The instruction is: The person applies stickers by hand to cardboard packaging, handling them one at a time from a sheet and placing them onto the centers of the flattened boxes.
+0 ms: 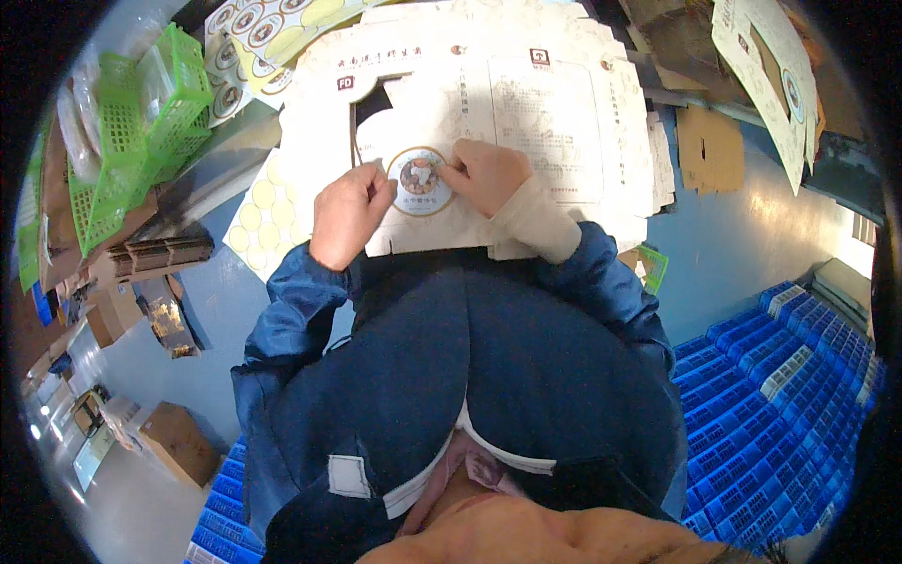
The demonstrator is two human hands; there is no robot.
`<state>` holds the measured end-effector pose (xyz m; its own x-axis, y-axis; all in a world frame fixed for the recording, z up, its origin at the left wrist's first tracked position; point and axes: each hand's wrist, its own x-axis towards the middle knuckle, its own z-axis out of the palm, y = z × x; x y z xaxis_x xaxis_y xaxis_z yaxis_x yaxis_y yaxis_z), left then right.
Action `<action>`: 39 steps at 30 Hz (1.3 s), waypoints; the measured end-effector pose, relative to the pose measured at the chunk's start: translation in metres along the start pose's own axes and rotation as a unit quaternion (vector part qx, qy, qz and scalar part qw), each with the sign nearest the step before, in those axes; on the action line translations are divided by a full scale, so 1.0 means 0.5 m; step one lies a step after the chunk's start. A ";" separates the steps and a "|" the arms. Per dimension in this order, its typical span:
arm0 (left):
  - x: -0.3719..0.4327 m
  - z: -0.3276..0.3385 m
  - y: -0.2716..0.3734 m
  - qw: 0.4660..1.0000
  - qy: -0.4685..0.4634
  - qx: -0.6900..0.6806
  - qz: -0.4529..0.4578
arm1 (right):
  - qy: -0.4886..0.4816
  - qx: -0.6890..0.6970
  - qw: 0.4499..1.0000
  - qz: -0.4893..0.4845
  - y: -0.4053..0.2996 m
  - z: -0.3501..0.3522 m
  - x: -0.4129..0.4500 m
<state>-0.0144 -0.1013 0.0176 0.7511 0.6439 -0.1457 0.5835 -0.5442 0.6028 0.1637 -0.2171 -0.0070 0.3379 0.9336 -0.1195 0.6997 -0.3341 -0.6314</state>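
Observation:
A round gold-rimmed sticker [421, 201] with a food picture lies over a flat printed cardboard box blank [550, 141], just below its die-cut window [380, 99]. My left hand [352, 215] pinches at the sticker's left edge, fingers curled in. At its upper right edge, my right hand [490, 176] has thumb and fingertips together on the rim. Whether the sticker is fully stuck down cannot be seen. More cream blanks are stacked under the top one. Sheets of round stickers [257, 28] lie beyond the stack at the upper left, and a partly used sheet [262, 215] sticks out beside it.
Green plastic baskets [127, 141] holding clear bags stand at the left. Another box blank with a sticker [771, 92] is at the upper right. Brown cardboard [710, 148] is at the right. Blue printed packages [761, 409] are stacked at the lower right. A brown carton [180, 440] stands at the lower left.

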 end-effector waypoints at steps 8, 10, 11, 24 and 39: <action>0.000 0.002 -0.008 1.000 -0.019 0.000 -0.011 | 0.015 -0.011 1.000 -0.014 0.009 0.012 -0.002; 0.001 0.001 -0.008 1.000 -0.018 0.003 -0.011 | 0.008 -0.015 1.000 -0.013 0.009 0.012 -0.001; 0.001 0.001 -0.009 1.000 -0.017 0.009 -0.009 | 0.004 -0.016 1.000 -0.010 0.008 0.011 0.000; 0.006 0.002 0.005 0.988 0.007 0.157 -0.005 | 0.040 -0.108 0.993 -0.007 0.011 0.001 0.007; 0.202 -0.153 -0.247 0.878 0.184 -0.420 -0.140 | 0.111 -0.037 0.958 -0.260 0.013 0.016 0.027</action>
<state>-0.0342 0.0721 -0.0118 0.3746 0.9032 -0.2097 0.1800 0.1510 0.9720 0.1675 -0.2058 -0.0189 0.0511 0.9284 0.3680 0.8503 0.1528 -0.5036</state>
